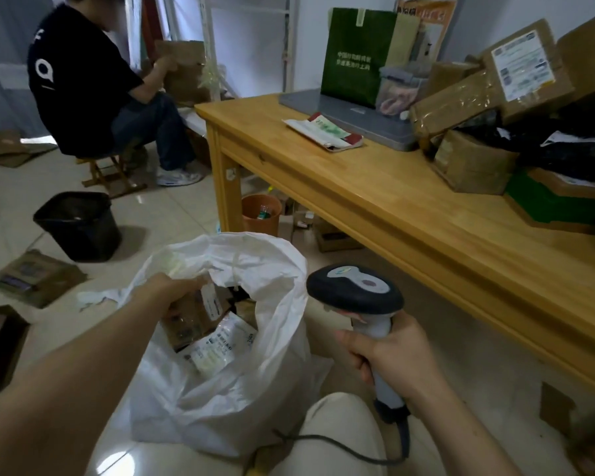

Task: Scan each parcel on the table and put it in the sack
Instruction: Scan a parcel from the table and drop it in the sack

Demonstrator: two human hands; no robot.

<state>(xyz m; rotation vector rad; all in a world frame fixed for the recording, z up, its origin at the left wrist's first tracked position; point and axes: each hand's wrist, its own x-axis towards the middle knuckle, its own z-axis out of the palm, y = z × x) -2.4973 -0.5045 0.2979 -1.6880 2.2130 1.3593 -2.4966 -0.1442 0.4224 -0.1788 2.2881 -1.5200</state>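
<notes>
Left hand [172, 292] grips a brown parcel [194, 321] by its top, lowered into the open mouth of the sack [272, 269] on the floor, above other parcels inside. Right hand [389, 355] is clenched round the scanner [356, 293] handle, held aside, likely to stay clear of the drop. More boxes [461, 104] are piled on the table [358, 201], so plenty left.
</notes>
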